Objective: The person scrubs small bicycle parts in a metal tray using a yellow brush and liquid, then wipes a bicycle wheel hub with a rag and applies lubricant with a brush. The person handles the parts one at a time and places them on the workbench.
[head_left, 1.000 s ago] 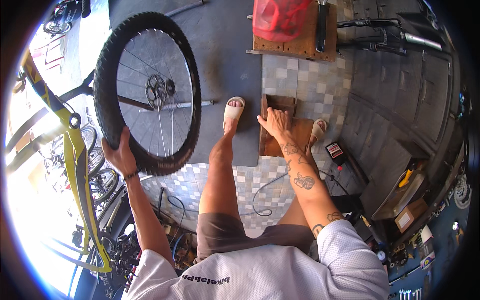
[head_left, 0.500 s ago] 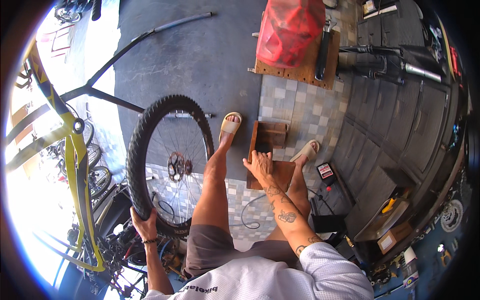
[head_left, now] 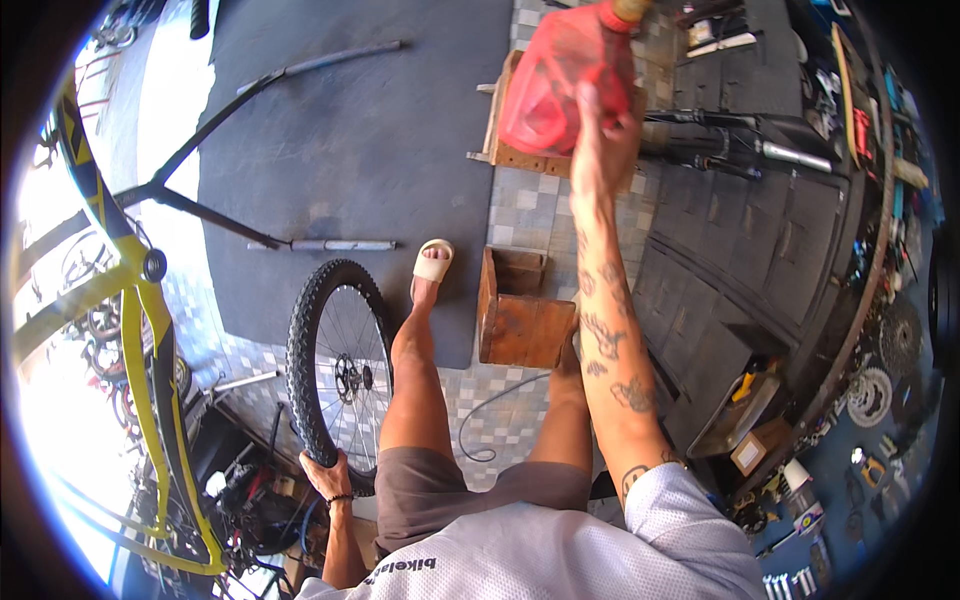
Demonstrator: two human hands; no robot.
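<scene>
My left hand grips the knobby tire at the lower end of a bicycle wheel, which stands upright beside my left leg. A disc rotor shows at its hub. My right arm stretches far forward, and my right hand is closed on the near right side of a red translucent plastic jug with a yellowish neck. That hand is slightly blurred, and some of its fingers are hidden against the jug. The jug appears tilted over a wooden stool or stand, so I cannot tell whether they touch.
A small open wooden box stands between my legs. At left are a yellow bicycle frame and the dark legs of a repair stand on a black mat. Dark cabinets and hanging tools line the right side.
My right hand has left the wooden box and reached forward to the red jug, which now looks tilted. The wheel has shifted and turned slightly, still in my left hand. The whole view has shifted.
</scene>
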